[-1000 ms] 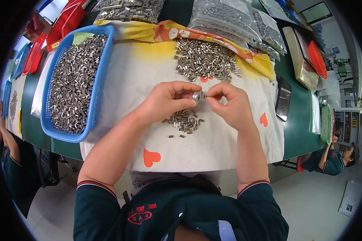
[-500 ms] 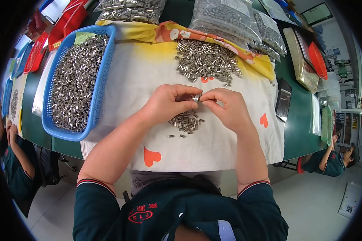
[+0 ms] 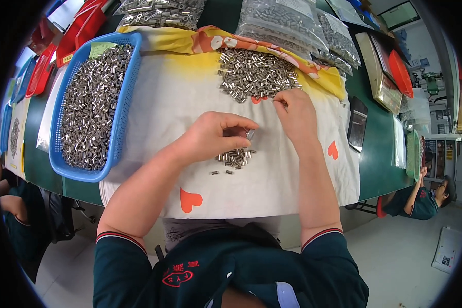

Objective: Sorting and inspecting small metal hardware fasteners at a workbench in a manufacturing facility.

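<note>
My left hand (image 3: 210,134) is closed in a pinch, thumb and fingers around a small shiny metal piece (image 3: 250,134); its exact kind is too small to tell. Just below it, a little heap of short metal cylinders (image 3: 237,158) lies on the white cloth (image 3: 154,102), partly hidden by the hand. My right hand (image 3: 296,114) reaches to the near right edge of a larger pile of metal cylinders (image 3: 256,74). Its thumb and fingertips are pressed together; whatever is between them cannot be made out.
A blue basket (image 3: 119,128) full of similar cylinders stands at the left. Bagged metal parts (image 3: 285,25) lie behind a rolled yellow cloth edge (image 3: 179,38). A black phone (image 3: 358,126) rests at the right on the green table (image 3: 377,177). Co-workers sit at both sides.
My right hand has left the piece in my left hand and moved away, up and right, to the larger pile. My left hand still holds the metal piece in nearly the same place.
</note>
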Demonstrator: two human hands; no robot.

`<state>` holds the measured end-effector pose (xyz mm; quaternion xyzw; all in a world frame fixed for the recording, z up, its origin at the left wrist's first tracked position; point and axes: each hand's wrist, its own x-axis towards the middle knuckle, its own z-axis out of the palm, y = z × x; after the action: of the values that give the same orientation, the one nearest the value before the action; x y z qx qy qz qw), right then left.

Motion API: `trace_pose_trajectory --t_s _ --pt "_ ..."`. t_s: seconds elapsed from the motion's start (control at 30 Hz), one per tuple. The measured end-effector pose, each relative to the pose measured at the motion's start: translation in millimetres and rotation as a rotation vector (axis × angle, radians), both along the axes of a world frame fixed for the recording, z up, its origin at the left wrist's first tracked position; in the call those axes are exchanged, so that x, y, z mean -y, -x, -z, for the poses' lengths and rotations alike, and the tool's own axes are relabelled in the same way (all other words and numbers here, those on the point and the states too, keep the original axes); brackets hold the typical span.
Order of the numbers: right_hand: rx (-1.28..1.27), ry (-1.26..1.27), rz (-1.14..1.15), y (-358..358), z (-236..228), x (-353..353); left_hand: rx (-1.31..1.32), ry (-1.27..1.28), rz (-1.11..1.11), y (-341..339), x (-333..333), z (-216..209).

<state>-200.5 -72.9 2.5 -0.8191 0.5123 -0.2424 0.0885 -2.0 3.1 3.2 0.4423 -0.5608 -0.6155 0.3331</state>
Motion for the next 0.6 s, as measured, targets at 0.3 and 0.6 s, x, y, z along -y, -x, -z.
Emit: trace_pose_trajectory --t_s 0.3,0.6 --pt "0.275 -0.32 -0.032 -15 -26 -28 -0.222 -0.105 -0.116 0 5 5" --pt "0.437 -0.499 -0.238 -22 -31 -41 -0.264 -0.123 -0.144 -2 6 6"
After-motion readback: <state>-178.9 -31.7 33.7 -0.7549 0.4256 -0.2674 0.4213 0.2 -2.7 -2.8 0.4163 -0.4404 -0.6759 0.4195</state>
